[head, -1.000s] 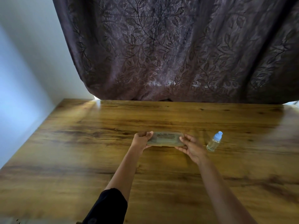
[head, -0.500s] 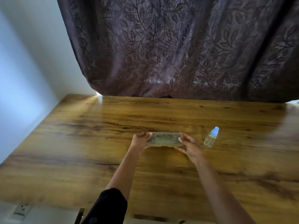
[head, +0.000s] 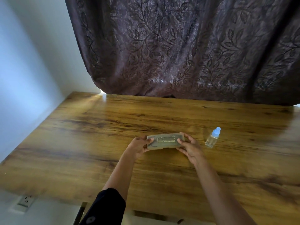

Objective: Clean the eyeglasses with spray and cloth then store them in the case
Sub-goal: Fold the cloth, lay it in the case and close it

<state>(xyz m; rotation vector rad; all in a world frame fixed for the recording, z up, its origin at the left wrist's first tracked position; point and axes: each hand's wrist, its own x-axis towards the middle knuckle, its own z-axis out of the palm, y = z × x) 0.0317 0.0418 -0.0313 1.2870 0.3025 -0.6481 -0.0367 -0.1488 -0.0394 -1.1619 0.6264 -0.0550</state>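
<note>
Closed case (head: 165, 142) between both hands, spray bottle (head: 212, 139) just beside.

We take this for a room in a home: a wood-grain counter (head: 162, 176) stands against a pale wall (head: 32, 62), a heavy dark curtain (head: 178, 46) embossed with leafy sprigs hangs behind the counter's far edge, and a wall socket (head: 26, 201) sits below the counter's near left corner.

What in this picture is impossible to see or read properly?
Inside the cloudy grey-green rectangular plastic case: head view; its murky lid, plus the left hand and right hand gripping its ends, hide any glasses.
Print on the case's lid: head view, too small and blurred to read.
Fill level of the small clear bottle with pale blue cap: head view, too small.
</note>
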